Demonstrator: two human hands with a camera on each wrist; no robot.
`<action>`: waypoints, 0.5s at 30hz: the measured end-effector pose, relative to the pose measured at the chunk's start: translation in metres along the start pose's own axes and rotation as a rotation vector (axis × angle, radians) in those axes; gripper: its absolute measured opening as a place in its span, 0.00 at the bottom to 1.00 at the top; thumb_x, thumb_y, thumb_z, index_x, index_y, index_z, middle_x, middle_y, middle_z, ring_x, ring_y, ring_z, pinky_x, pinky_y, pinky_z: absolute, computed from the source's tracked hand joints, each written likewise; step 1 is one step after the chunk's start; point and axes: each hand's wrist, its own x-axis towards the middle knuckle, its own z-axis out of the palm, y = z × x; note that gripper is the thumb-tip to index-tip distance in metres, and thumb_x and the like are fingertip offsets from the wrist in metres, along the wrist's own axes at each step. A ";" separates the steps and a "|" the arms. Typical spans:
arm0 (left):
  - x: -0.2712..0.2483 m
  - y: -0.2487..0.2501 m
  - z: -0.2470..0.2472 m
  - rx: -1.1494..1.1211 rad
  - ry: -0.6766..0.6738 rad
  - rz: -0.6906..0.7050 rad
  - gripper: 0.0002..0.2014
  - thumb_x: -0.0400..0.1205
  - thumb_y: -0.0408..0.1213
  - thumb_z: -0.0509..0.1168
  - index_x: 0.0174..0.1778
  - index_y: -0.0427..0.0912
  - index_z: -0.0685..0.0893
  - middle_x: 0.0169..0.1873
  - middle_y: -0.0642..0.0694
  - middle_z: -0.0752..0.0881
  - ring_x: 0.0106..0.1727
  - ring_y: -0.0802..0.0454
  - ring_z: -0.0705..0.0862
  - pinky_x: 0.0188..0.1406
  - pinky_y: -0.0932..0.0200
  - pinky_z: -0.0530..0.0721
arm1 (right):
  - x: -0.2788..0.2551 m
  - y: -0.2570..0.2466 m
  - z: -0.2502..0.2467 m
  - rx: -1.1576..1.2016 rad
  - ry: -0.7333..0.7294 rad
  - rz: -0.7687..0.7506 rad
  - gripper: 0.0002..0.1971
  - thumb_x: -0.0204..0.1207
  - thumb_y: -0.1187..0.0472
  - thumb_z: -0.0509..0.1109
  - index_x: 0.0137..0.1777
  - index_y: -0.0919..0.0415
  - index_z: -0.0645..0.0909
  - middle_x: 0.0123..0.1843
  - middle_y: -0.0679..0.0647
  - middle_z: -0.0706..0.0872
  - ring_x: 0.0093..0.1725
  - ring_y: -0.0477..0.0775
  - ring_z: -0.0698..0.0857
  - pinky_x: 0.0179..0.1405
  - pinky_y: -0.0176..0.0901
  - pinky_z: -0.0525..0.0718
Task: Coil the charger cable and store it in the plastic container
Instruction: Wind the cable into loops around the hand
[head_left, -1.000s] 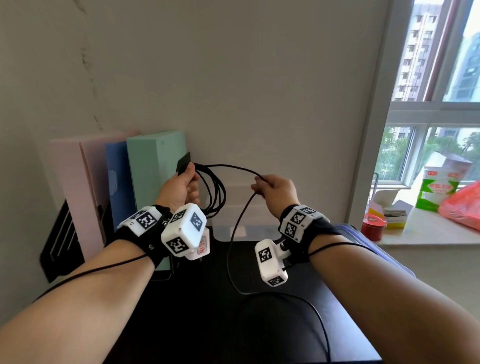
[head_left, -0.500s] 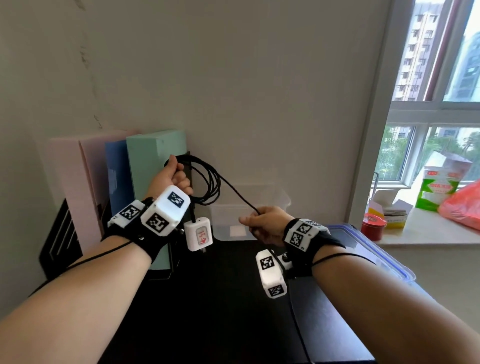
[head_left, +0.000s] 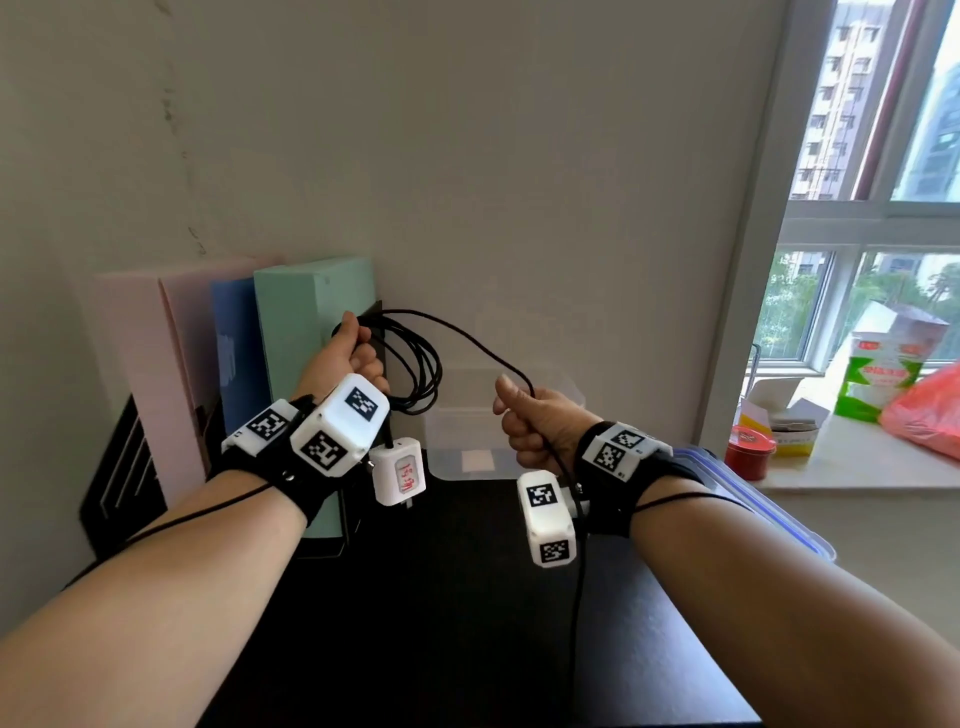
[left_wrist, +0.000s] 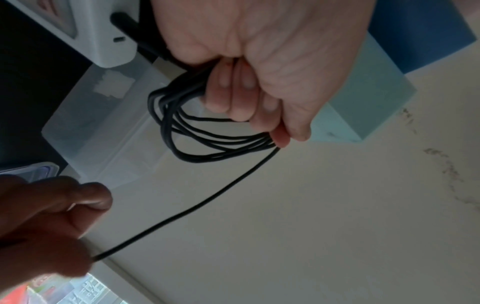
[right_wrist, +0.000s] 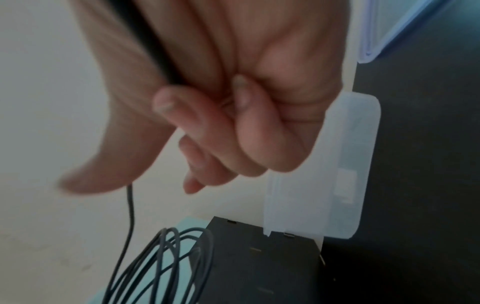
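Item: charger cable (head_left: 415, 364), black, mid-coil, centre of the head view, held clear above the desk (head_left: 441, 597)

Left hand (head_left: 345, 358): fingers (left_wrist: 233, 98) curled tight round several finished loops, gathered so they cannot spring apart; white charger plug (head_left: 399, 470) hangs just below the wrist

Right hand (head_left: 537, 421): fingers (right_wrist: 207, 127) curled loosely round the free strand, thumb out, probably so the cable can slide through as slack is fed; the strand arcs between the hands, its tail dropping toward the lower edge of the frame

Plastic container (head_left: 498, 415): translucent, open, against the wall behind the hands, centre; its lid (head_left: 753, 499) lies at the desk's right edge

Room: foam boards (head_left: 306, 338) crowd the left; the wall closes the back; free space lies centre and lower frame, enough, by judgement, for another loop
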 end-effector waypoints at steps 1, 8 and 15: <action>0.000 0.001 -0.001 0.001 0.008 0.006 0.18 0.83 0.53 0.56 0.31 0.47 0.71 0.09 0.54 0.64 0.08 0.62 0.60 0.08 0.73 0.60 | -0.001 0.000 -0.002 -0.014 -0.020 -0.011 0.18 0.74 0.41 0.63 0.39 0.57 0.73 0.20 0.46 0.66 0.12 0.40 0.62 0.14 0.26 0.60; -0.001 -0.002 0.001 0.048 -0.007 0.016 0.18 0.84 0.52 0.55 0.31 0.46 0.71 0.08 0.55 0.64 0.08 0.62 0.60 0.08 0.74 0.59 | 0.006 -0.007 0.003 -0.603 0.338 -0.083 0.26 0.80 0.43 0.58 0.25 0.58 0.74 0.21 0.53 0.72 0.15 0.50 0.69 0.18 0.35 0.68; -0.011 -0.015 0.020 0.048 -0.166 0.063 0.17 0.86 0.45 0.54 0.33 0.43 0.74 0.11 0.54 0.66 0.10 0.61 0.60 0.12 0.71 0.56 | -0.001 -0.007 0.047 -1.541 0.078 -0.086 0.17 0.81 0.45 0.59 0.51 0.58 0.79 0.50 0.57 0.84 0.54 0.60 0.83 0.44 0.45 0.76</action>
